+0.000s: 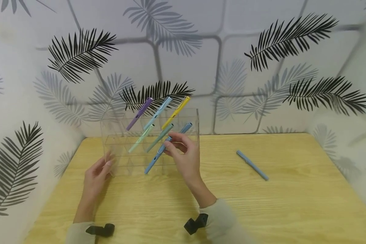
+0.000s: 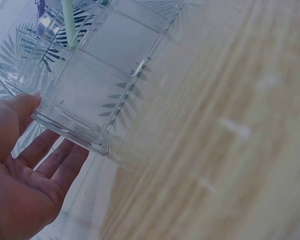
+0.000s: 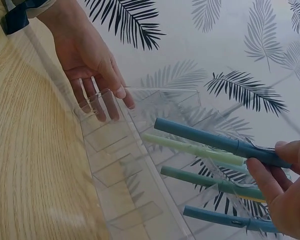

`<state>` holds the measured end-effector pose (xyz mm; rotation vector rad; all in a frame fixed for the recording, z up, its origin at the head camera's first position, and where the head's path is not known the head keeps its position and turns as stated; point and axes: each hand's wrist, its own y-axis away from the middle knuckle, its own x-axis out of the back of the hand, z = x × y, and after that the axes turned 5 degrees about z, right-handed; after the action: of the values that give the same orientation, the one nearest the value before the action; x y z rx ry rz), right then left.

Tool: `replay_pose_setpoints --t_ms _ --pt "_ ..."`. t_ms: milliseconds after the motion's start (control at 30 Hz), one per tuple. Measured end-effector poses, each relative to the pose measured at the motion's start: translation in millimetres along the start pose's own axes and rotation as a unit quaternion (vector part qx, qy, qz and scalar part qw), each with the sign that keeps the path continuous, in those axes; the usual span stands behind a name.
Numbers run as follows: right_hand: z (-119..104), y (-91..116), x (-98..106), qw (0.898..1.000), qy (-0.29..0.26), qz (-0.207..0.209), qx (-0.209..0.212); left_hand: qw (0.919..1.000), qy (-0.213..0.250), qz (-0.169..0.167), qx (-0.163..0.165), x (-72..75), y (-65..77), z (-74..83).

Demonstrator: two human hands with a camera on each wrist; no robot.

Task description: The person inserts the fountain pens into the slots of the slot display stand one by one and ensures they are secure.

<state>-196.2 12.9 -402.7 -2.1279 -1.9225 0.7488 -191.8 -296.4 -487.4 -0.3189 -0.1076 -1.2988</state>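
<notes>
A clear compartmented pen rack point(image 1: 120, 166) stands on the table, and my left hand point(image 1: 96, 174) grips its left end, thumb in front and fingers behind in the left wrist view. My right hand point(image 1: 187, 159) pinches a blue pen point(image 1: 154, 161) near its clip end, tilted before the rack's lower tier. Along the top tier lean a purple pen point(image 1: 139, 114), a light blue pen point(image 1: 157, 113) and a yellow pen point(image 1: 176, 113). The middle tier bears a pale green pen point(image 1: 141, 138), a darker green pen point(image 1: 160, 138) and another blue pen point(image 1: 186, 127), partly hidden by my right hand.
One more blue pen point(image 1: 252, 165) lies slantwise on the wooden table point(image 1: 292, 203), right of the rack. Behind the rack rises a white wall point(image 1: 189, 74) with a leaf pattern. Black straps with small mounts circle both wrists.
</notes>
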Motion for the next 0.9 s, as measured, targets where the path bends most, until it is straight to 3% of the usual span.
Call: replay_pose_setpoints --t_ms 167,400,600,900 --pt "8 3 -16 0.999 0.014 0.013 0.026 1.0000 -0.002 0.003 0.002 1.5 0.4 -1.2" --pt "21 8 -36 0.997 0.034 0.065 0.037 0.9999 -0.003 0.001 0.012 0.1 0.6 -0.8" --pt "34 11 -48 0.994 0.040 0.097 0.020 0.9999 0.005 0.000 0.010 0.0 -0.1 -2.1" --pt "51 18 -56 0.993 0.064 0.098 0.020 0.9999 -0.008 0.011 0.000 0.6 -2.1 -3.2"
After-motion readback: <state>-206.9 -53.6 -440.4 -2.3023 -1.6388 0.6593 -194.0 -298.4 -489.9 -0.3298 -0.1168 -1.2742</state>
